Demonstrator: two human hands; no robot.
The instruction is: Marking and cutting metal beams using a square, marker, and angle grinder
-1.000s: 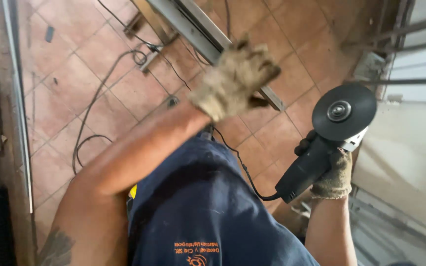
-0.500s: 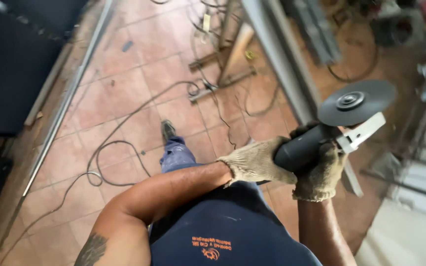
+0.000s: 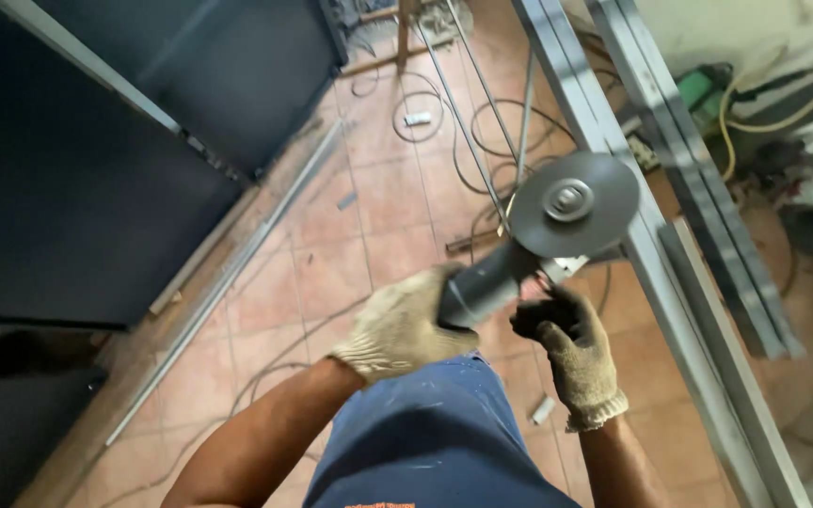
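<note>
Right then, your gloved left hand (image 3: pixel 403 325) was wrapped shut around the dark body of the angle grinder (image 3: pixel 529 249), which you held in mid-air above the tiled floor (image 3: pixel 331 273), its grey disc (image 3: pixel 571 203) facing up and far right of your grip. Your gloved right hand (image 3: pixel 565 339) curled half-closed just under the disc end, fingertips touching the tool's head, beside the long metal rails (image 3: pixel 670 235) on the right.

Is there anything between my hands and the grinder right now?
Nothing visible does. The left hand already grips the angle grinder by its body, and the right hand touches it just under the disc.
</note>
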